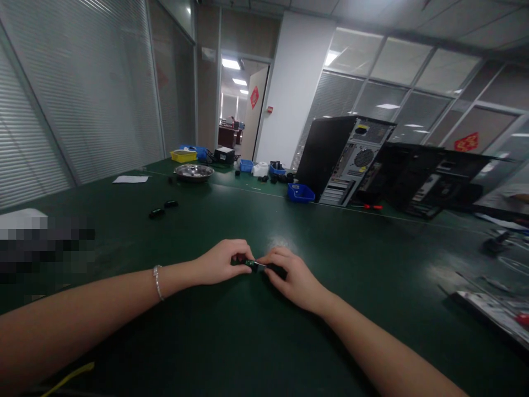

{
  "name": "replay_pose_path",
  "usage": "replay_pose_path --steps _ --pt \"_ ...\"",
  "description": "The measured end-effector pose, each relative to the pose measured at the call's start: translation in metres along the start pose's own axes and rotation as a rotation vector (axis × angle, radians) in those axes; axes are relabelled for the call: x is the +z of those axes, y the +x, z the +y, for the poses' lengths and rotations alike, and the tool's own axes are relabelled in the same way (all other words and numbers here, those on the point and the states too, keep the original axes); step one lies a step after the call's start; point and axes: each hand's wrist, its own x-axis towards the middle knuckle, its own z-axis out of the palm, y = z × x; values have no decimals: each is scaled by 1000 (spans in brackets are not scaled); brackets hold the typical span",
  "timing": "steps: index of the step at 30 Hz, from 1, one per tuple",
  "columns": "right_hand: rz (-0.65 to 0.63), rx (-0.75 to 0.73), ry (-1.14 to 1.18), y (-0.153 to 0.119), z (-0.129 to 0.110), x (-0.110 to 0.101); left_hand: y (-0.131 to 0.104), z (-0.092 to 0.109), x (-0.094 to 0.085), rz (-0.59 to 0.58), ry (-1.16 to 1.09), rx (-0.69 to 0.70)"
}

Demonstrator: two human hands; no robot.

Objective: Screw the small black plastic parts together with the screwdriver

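Note:
My left hand (225, 263) is closed, pinching a small dark part with a green circuit board (250, 264) between thumb and fingers. My right hand (297, 278) grips the black handle of what looks like a screwdriver (276, 270). Its thin metal shaft points left, and the tip meets the board's right end or lies very close to it. Fingers hide much of both things. The two hands nearly touch, just above the dark green table (231, 331). Farther left on the tabletop lie two small black parts (157, 213).
At the back left stand a metal bowl (194, 173), a yellow bin (183, 156) and white paper (130, 179). A blue bin (301, 193) sits beside a black computer tower (326, 157). Opened computer cases (430, 176) and a metal-framed part (496, 314) occupy the right. A yellow strip (70, 377) shows at bottom left.

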Motion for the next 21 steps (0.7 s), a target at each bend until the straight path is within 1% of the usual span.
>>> replay_pose_path --steps 9,15,18,21 --pt "33 -13 31 0 -7 -4 -1 -1 0 -24 8 17" --pt "49 24 34 0 -2 -6 -2 2 -2 -34 13 17" --pt "43 40 34 -1 -1 -9 -2 4 -3 -43 -14 -5" --pt "33 64 -17 -2 -1 -10 -2 5 -4 -47 -27 -32"
